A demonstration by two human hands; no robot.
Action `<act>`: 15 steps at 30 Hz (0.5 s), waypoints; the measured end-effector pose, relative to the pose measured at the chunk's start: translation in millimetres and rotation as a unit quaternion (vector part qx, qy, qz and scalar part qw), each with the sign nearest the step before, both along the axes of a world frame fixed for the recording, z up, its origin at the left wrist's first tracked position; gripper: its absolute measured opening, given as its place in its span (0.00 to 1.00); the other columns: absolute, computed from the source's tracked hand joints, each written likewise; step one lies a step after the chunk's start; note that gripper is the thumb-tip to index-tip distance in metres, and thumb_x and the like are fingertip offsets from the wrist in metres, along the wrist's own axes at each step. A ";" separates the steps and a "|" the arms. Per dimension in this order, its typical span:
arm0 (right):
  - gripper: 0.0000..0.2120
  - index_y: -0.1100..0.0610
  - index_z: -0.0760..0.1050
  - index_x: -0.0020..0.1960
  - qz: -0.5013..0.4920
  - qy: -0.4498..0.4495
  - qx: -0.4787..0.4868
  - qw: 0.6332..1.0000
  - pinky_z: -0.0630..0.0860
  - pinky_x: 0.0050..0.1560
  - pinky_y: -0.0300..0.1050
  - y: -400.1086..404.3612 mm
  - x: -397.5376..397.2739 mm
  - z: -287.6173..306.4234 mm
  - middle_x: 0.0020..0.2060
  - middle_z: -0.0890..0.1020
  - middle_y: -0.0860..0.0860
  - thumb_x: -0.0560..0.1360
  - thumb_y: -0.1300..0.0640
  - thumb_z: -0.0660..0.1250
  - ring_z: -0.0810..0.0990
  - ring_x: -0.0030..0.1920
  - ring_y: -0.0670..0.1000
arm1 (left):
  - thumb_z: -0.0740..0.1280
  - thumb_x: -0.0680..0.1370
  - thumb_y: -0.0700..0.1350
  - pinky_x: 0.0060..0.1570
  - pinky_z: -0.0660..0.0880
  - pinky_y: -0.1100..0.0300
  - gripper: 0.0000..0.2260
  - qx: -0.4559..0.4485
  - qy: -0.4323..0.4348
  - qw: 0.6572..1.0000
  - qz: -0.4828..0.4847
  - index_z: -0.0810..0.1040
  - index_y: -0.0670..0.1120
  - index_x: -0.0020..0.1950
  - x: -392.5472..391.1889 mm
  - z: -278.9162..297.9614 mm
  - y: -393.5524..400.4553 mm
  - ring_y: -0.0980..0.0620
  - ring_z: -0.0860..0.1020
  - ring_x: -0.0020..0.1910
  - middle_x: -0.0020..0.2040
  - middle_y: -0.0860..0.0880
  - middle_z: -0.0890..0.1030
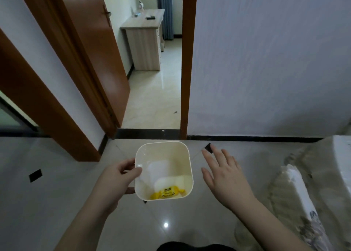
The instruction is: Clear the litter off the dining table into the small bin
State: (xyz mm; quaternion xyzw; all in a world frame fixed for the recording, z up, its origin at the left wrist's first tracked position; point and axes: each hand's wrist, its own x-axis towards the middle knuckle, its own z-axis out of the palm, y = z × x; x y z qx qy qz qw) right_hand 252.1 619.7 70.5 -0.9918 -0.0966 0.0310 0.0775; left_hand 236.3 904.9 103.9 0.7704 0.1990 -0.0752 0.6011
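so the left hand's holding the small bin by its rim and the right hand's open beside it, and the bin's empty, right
Not empty. The head view shows a yellow wrapper and white paper inside the small bin. The rest stands: the left hand grips its rim, and the right hand is open beside it.

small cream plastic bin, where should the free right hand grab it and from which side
Judging by its shape, take the small cream plastic bin by its bare right rim, coming in from the right. The left hand already pinches the left rim, and the open right hand hovers beside that free edge. A thumb-inside pinch should suit the thin upright wall.
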 end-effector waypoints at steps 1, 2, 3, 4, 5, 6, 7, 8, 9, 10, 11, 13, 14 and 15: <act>0.27 0.45 0.47 0.78 -0.011 -0.003 -0.001 1.000 0.53 0.74 0.52 1.4 7.9 3.8 0.79 0.51 0.49 0.80 0.41 0.46 0.52 0.77 0.55 | 0.69 0.79 0.40 0.36 0.84 0.53 0.16 0.001 -0.003 1.000 -0.014 0.79 0.49 0.67 13.3 4.7 0.2 0.49 0.82 0.49 0.52 0.50 0.82; 0.28 0.45 0.47 0.78 -0.020 -0.009 -0.003 1.000 0.53 0.74 0.52 3.1 15.4 7.9 0.79 0.51 0.49 0.80 0.40 0.46 0.53 0.77 0.55 | 0.69 0.79 0.40 0.37 0.84 0.53 0.16 0.004 -0.007 1.000 -0.027 0.79 0.49 0.67 26.4 10.1 0.1 0.49 0.82 0.49 0.53 0.49 0.82; 0.28 0.44 0.48 0.78 -0.026 -0.014 -0.009 1.000 0.53 0.74 0.51 3.8 23.2 12.0 0.79 0.51 0.49 0.80 0.40 0.46 0.53 0.77 0.54 | 0.69 0.79 0.40 0.37 0.84 0.52 0.16 0.008 -0.012 0.999 -0.040 0.79 0.49 0.67 40.0 15.5 -1.2 0.49 0.82 0.50 0.53 0.49 0.82; 0.28 0.45 0.48 0.78 -0.030 -0.015 -0.014 0.999 0.53 0.74 0.51 2.7 30.9 16.2 0.79 0.50 0.49 0.80 0.40 0.46 0.53 0.77 0.54 | 0.69 0.79 0.40 0.38 0.85 0.51 0.16 0.013 -0.018 0.998 -0.053 0.80 0.49 0.67 54.3 20.7 -4.1 0.49 0.82 0.50 0.53 0.48 0.82; 0.27 0.45 0.48 0.78 -0.033 -0.015 -0.019 0.999 0.54 0.74 0.51 0.6 37.8 20.2 0.79 0.51 0.49 0.80 0.41 0.46 0.54 0.77 0.53 | 0.69 0.79 0.40 0.40 0.85 0.50 0.16 0.021 -0.024 0.997 -0.066 0.80 0.49 0.66 68.0 25.1 -8.3 0.49 0.82 0.50 0.53 0.48 0.82; 0.27 0.45 0.49 0.78 -0.037 -0.015 -0.025 0.999 0.54 0.74 0.50 -1.9 44.8 23.7 0.79 0.51 0.50 0.80 0.41 0.46 0.55 0.77 0.53 | 0.69 0.79 0.40 0.41 0.85 0.48 0.15 0.029 -0.029 0.996 -0.080 0.81 0.49 0.65 81.7 28.9 -13.3 0.49 0.83 0.50 0.52 0.48 0.83; 0.27 0.46 0.51 0.78 -0.046 -0.019 -0.028 0.998 0.55 0.73 0.50 -5.2 52.3 25.9 0.78 0.52 0.50 0.80 0.41 0.47 0.56 0.76 0.53 | 0.69 0.79 0.40 0.42 0.85 0.47 0.15 0.032 -0.030 0.995 -0.092 0.81 0.49 0.65 95.8 31.9 -18.8 0.48 0.83 0.50 0.53 0.48 0.83; 0.27 0.46 0.52 0.77 -0.055 -0.024 -0.027 0.998 0.56 0.73 0.51 -9.0 60.2 27.7 0.78 0.54 0.50 0.80 0.41 0.48 0.57 0.76 0.53 | 0.69 0.79 0.41 0.44 0.85 0.45 0.15 0.032 -0.029 0.994 -0.100 0.81 0.49 0.65 109.8 34.3 -24.5 0.47 0.83 0.51 0.53 0.48 0.83; 0.27 0.47 0.53 0.77 -0.065 -0.027 -0.025 0.997 0.56 0.73 0.51 -13.3 67.9 29.2 0.78 0.55 0.51 0.80 0.41 0.49 0.58 0.76 0.53 | 0.69 0.79 0.41 0.45 0.85 0.43 0.15 0.030 -0.028 0.994 -0.106 0.81 0.48 0.65 123.0 36.0 -30.5 0.46 0.83 0.52 0.54 0.47 0.83; 0.27 0.47 0.53 0.77 -0.075 -0.027 -0.024 0.997 0.56 0.73 0.51 -18.4 75.7 29.6 0.78 0.56 0.51 0.80 0.42 0.49 0.58 0.76 0.53 | 0.69 0.79 0.41 0.45 0.84 0.43 0.14 0.026 -0.027 0.993 -0.112 0.81 0.48 0.65 136.1 36.2 -36.6 0.45 0.83 0.52 0.54 0.47 0.83; 0.27 0.47 0.53 0.77 -0.087 -0.027 -0.023 0.996 0.56 0.73 0.51 -24.7 84.3 28.6 0.78 0.56 0.51 0.80 0.42 0.49 0.58 0.76 0.53 | 0.69 0.79 0.41 0.45 0.84 0.43 0.13 0.022 -0.026 0.992 -0.120 0.82 0.48 0.63 149.6 34.9 -43.4 0.45 0.83 0.52 0.54 0.47 0.84; 0.27 0.48 0.55 0.77 -0.111 -0.028 -0.019 0.993 0.57 0.73 0.53 -40.3 102.2 25.9 0.77 0.58 0.52 0.80 0.42 0.50 0.59 0.76 0.54 | 0.69 0.79 0.40 0.42 0.85 0.45 0.11 0.011 -0.018 0.990 -0.137 0.84 0.51 0.58 176.6 30.7 -58.3 0.46 0.83 0.51 0.53 0.47 0.85; 0.26 0.49 0.58 0.76 -0.122 -0.032 -0.018 0.992 0.59 0.72 0.54 -48.5 111.3 24.7 0.77 0.60 0.53 0.80 0.43 0.52 0.60 0.75 0.55 | 0.69 0.78 0.40 0.40 0.85 0.48 0.10 0.003 -0.014 0.989 -0.145 0.84 0.54 0.54 189.9 28.0 -66.1 0.47 0.84 0.50 0.52 0.47 0.85; 0.25 0.50 0.60 0.75 -0.132 -0.038 -0.018 0.990 0.61 0.72 0.54 -57.7 120.8 22.9 0.76 0.61 0.53 0.80 0.43 0.53 0.61 0.75 0.56 | 0.70 0.78 0.40 0.37 0.84 0.50 0.11 -0.003 -0.010 0.988 -0.153 0.84 0.56 0.51 203.9 25.0 -75.2 0.48 0.84 0.48 0.51 0.47 0.85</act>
